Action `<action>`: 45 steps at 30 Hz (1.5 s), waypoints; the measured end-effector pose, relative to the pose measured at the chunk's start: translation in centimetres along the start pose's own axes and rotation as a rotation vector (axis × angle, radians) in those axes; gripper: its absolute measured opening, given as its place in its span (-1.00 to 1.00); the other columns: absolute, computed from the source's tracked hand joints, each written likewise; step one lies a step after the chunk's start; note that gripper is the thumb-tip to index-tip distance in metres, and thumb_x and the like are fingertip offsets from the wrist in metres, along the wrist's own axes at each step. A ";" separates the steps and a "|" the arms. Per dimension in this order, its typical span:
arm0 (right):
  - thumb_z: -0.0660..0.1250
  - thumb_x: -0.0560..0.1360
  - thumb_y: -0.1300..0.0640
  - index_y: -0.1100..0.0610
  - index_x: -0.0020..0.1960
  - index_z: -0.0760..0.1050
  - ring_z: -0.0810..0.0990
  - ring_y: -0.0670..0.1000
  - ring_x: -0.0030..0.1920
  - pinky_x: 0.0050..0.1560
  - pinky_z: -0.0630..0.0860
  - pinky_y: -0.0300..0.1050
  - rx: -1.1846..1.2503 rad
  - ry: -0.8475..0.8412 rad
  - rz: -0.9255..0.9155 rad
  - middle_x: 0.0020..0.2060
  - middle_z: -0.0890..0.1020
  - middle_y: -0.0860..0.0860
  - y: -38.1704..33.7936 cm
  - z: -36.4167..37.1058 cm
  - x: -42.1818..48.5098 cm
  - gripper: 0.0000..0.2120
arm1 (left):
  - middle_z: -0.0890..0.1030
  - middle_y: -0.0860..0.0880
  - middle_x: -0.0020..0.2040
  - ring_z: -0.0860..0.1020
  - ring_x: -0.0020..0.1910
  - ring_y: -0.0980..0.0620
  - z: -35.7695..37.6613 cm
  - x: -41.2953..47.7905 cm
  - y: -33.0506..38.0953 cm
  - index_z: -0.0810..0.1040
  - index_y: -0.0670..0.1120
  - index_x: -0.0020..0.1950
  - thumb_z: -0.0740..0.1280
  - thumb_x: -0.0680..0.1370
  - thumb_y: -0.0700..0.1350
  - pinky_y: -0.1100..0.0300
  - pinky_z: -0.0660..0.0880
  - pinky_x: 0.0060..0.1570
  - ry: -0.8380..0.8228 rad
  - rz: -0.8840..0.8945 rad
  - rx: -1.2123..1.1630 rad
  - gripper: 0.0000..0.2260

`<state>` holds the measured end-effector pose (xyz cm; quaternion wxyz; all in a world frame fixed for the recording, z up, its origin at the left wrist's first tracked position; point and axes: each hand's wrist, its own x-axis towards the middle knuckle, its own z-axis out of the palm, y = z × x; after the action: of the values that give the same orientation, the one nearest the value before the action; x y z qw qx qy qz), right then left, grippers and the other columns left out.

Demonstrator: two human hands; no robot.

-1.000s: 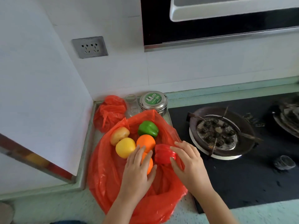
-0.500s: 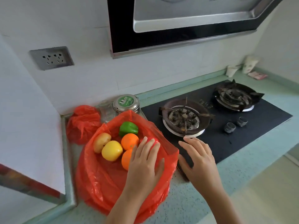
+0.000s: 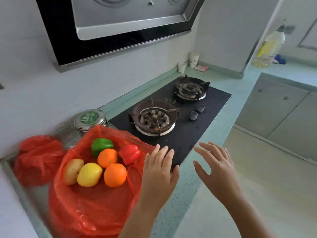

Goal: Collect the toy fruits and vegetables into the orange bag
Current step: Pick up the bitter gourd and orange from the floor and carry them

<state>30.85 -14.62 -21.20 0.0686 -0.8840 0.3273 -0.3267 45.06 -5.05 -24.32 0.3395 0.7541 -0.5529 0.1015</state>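
Observation:
The orange bag (image 3: 89, 208) lies open on the counter at the lower left. Inside it rest a green pepper (image 3: 101, 145), a red pepper (image 3: 130, 154), two oranges (image 3: 107, 157) (image 3: 115, 175), a yellow lemon (image 3: 89, 174) and a pale apple (image 3: 72, 170). My left hand (image 3: 158, 170) hovers flat at the bag's right edge, fingers spread, holding nothing. My right hand (image 3: 216, 167) floats further right over the counter's front edge, also spread and empty.
A second crumpled orange bag (image 3: 36, 158) sits in the left corner. Behind the bags stand a steel tin with a green lid (image 3: 90, 119) and a glass jar (image 3: 66, 133). A black two-burner hob (image 3: 173, 121) lies to the right, under a range hood (image 3: 120, 23).
Both hands have lifted off the fruit and drifted right, out of the bag. The red pepper now lies free inside. The camera has swung right, showing more of the hob.

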 end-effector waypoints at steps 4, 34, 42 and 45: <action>0.42 0.39 0.15 0.11 0.10 0.54 0.51 0.20 0.15 0.09 0.43 0.32 -0.032 0.072 0.071 0.07 0.60 0.07 1.0 -1.9 -1.0 -0.71 | 0.56 -0.10 0.19 0.40 0.28 -0.10 0.8 1.1 2.0 0.49 -0.12 0.20 0.15 0.50 0.00 -0.20 0.35 0.18 -0.008 0.093 -0.023 -0.65; 0.18 0.42 -0.06 0.09 0.12 0.53 0.51 0.16 0.14 0.09 0.46 0.27 -0.264 0.248 0.556 0.07 0.60 0.06 11.5 -24.6 -25.2 -0.63 | 0.60 -0.16 0.13 0.52 0.19 -0.20 6.4 -9.8 31.7 0.53 -0.14 0.15 0.16 0.46 0.01 -0.22 0.38 0.13 -0.272 0.521 -0.240 -0.63; 0.16 0.43 -0.07 0.10 0.15 0.52 0.50 0.16 0.18 0.14 0.42 0.29 -0.367 0.274 0.756 0.11 0.59 0.07 13.5 -31.5 -35.3 -0.60 | 0.60 -0.15 0.14 0.51 0.21 -0.18 7.9 -16.2 42.0 0.54 -0.14 0.15 0.16 0.48 0.01 -0.18 0.33 0.16 -0.387 0.701 -0.349 -0.64; 0.16 0.43 -0.06 0.11 0.15 0.52 0.51 0.17 0.18 0.15 0.41 0.27 -0.397 0.286 0.807 0.11 0.59 0.08 14.8 -33.2 -37.7 -0.60 | 0.60 -0.16 0.13 0.51 0.20 -0.19 9.0 -17.2 45.0 0.56 -0.15 0.14 0.16 0.48 0.01 -0.18 0.34 0.16 -0.415 0.751 -0.371 -0.64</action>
<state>-19.30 0.53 -20.44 -0.0263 -0.6284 0.7070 -0.3234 -3.93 -4.59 -22.13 0.2907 0.4328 -0.8526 -0.0364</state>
